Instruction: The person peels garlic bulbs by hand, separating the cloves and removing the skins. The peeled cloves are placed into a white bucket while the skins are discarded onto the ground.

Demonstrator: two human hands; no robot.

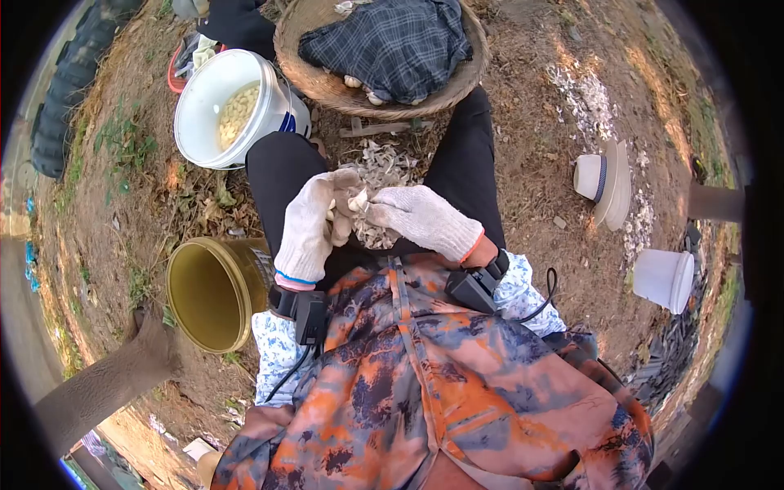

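Both of my hands wear white knit work gloves and meet between my knees. My left hand (309,224) is curled palm up around several pale garlic cloves (358,201). The fingertips of my right hand (423,219) press together against the garlic at the left fingers; what exactly they pinch is partly hidden. Under the hands, a heap of dry garlic skins (385,163) lies on the ground. Beyond my knees, a woven basket (296,69) holds a dark checked cloth (392,49), with a few garlic bulbs (352,82) peeking out at its edge.
A white bucket (196,110) with peeled cloves (238,114) stands by my left knee. An empty yellowish bucket (208,294) lies tipped at left. To the right are a straw hat (612,186), a white tub (663,280) and scattered skins (584,98). Another person's dark-clothed leg (238,28) shows at top left.
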